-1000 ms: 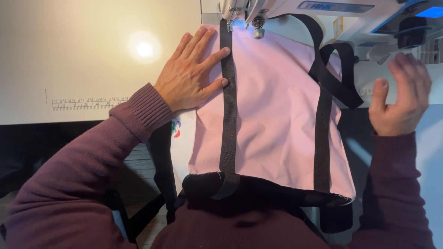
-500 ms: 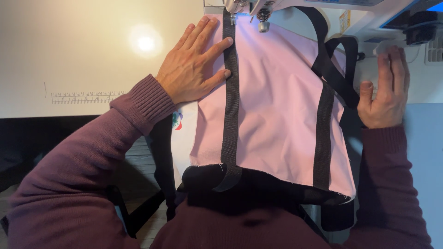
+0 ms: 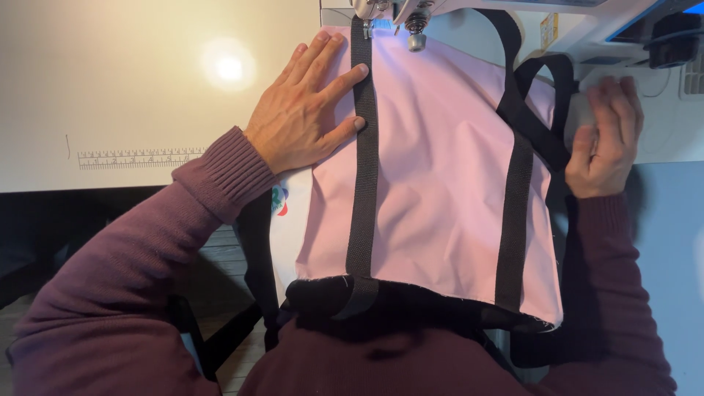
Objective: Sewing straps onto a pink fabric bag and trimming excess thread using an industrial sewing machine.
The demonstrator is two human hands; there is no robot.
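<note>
White bench beneath a sewing machine is carrying soft pink fabric, limp and best steadied beside its stiffer black strap, where the left hand is pressing flat, fingers spread, while the right hand is seemingly curling loosely at the fabric's far edge.

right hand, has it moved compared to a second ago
Yes. The right hand has come in toward the black strap loop beside the sewing machine, fingers now flat rather than raised and curled.
</note>
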